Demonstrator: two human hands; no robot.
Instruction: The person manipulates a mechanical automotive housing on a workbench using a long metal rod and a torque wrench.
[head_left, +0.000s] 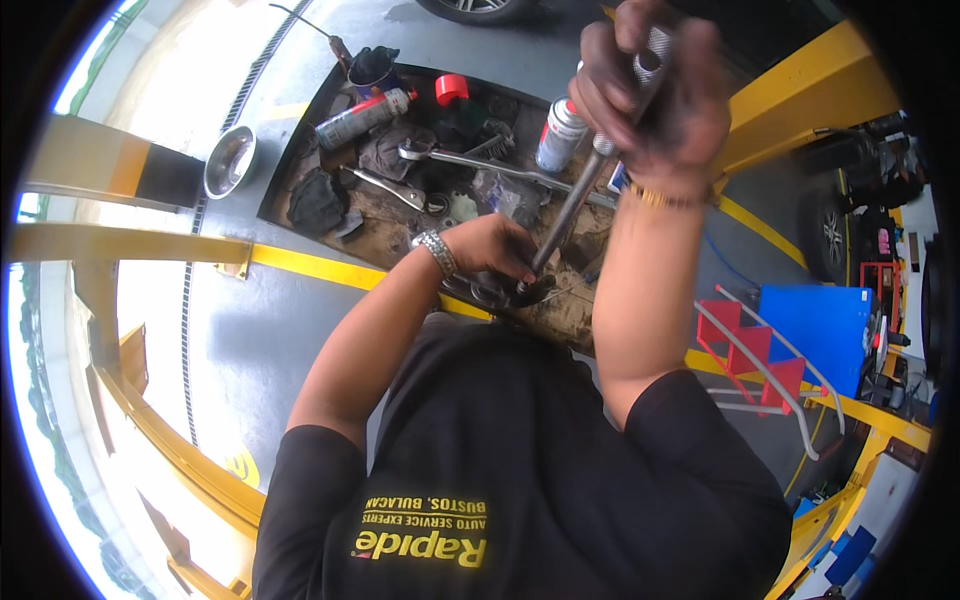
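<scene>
A: How to judge the long-handled steel wrench point(573, 208)?

B: Probably heavy for its length, stiff right through, hard to break. Likely slick along the smooth shank if oily, surer on the knurled handle.

A: Where to take hold?

B: High up, at the knurled handle, with a steadying touch near the lower end. Slanting now above the near part of the counter point(580, 315), lower end down beside a dark metal part point(488, 292).

A: And the fingers?

B: On the right hand point(690, 110), wrapped firmly round the knurled handle (a little blurred, so exact placement hard to read). On the left hand point(490, 245), bent in at the lower end; cannot tell whether closed on anything, with the undersides hidden.

A: Containers?

B: Beyond the shank, an upright spray can point(561, 138); farther left, a second spray can lying on its side point(365, 118), contents of both out of sight. At the far left corner, a dark blue tub point(374, 84) with dark cloth bunched in its mouth. On the floor point(260, 350), a steel bowl point(230, 162), contents too small to name.
</scene>
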